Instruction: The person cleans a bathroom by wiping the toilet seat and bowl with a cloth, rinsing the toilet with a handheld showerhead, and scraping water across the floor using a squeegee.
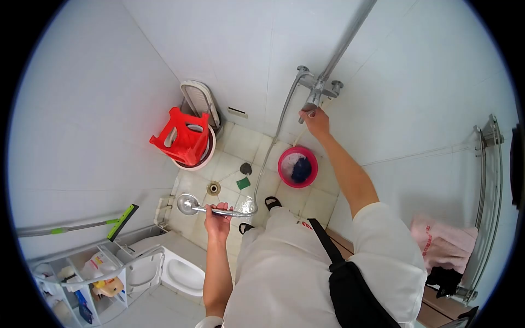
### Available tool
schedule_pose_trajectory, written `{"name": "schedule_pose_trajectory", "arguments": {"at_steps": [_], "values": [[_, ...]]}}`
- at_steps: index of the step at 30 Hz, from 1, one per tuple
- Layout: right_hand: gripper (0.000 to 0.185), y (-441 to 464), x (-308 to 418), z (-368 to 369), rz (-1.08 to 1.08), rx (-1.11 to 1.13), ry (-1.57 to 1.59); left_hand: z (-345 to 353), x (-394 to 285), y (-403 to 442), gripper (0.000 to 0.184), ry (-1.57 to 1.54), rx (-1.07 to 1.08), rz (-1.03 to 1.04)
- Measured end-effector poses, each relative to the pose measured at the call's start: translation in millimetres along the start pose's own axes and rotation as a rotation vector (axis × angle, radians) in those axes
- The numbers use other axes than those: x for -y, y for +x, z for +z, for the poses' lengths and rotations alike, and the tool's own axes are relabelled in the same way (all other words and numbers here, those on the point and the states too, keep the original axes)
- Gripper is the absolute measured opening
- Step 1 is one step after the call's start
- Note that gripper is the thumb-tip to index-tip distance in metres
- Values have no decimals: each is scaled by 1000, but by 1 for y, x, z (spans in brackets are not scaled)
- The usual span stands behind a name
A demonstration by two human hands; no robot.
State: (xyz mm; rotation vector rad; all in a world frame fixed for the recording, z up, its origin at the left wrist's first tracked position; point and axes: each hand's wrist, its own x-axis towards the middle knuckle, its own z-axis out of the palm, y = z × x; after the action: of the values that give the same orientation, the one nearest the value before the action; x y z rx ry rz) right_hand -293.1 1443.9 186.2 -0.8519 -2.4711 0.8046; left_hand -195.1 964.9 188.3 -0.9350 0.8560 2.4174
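Note:
My left hand (217, 220) is closed around the handle of a chrome shower head (187, 204), held level above the tiled floor with its head to the left. A metal hose (264, 167) runs from the handle's end up to the wall-mounted mixer tap (319, 87). At the tap's lever, my right hand (317, 122) has its fingers wrapped on the metal. Below it on the floor sits a pink basin (282, 177) with dark blue and pale cloth inside. A green scouring pad (243, 183) and a dark round scrubber (245, 168) lie on the tiles between my hands.
A red plastic stool (186, 145) rests upside down in a white tub by the left wall. Beside the floor drain (214, 188), further left, are a squeegee (123, 222), a toilet (183, 276) and a filled shelf (117, 298). A pink towel (444, 240) hangs at right.

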Motion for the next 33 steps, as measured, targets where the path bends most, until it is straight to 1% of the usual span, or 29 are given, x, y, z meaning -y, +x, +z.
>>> {"name": "schedule_pose_trajectory", "arguments": {"at_steps": [2, 4, 7, 10, 13, 16, 19, 20, 23, 26, 27, 29, 32, 33], "values": [[55, -1, 26, -21, -25, -173, 8, 9, 5, 3, 28, 18, -47, 26], [55, 3, 62, -54, -56, -365, 78, 9, 9, 9, 26, 44, -30, 35], [45, 51, 58, -44, 63, -104, -67, 7, 17, 11, 25, 61, -59, 4], [45, 58, 58, -32, 297, -78, 241, 17, 19, 11, 26, 70, -53, 9], [43, 45, 91, -53, 569, 72, 821, 18, 19, 5, 27, 65, -38, 7], [43, 42, 88, -55, 584, 143, 1087, 19, 15, 2, 26, 68, -36, 17], [37, 44, 56, -60, 557, 462, 1712, 23, 11, -7, 26, 67, -47, 35], [36, 45, 63, -66, 577, 489, 1759, 22, 10, -12, 26, 68, -55, 40], [39, 56, 50, -49, 545, 467, 1775, 13, 9, -11, 25, 56, -47, 15], [41, 67, 37, -40, 446, 431, 1482, 7, 10, -8, 24, 80, -28, 6], [39, 67, 51, -50, 504, 363, 1155, 6, 11, -8, 24, 81, -24, -1], [35, 61, 107, -80, 591, 226, 497, 6, 12, -5, 24, 85, -20, -17], [34, 57, 123, -85, 252, 62, -279, 1, 15, 4, 24, 95, 10, -39], [34, 51, 128, -88, 277, 83, -288, 3, 15, 5, 25, 97, 24, -41]]}}
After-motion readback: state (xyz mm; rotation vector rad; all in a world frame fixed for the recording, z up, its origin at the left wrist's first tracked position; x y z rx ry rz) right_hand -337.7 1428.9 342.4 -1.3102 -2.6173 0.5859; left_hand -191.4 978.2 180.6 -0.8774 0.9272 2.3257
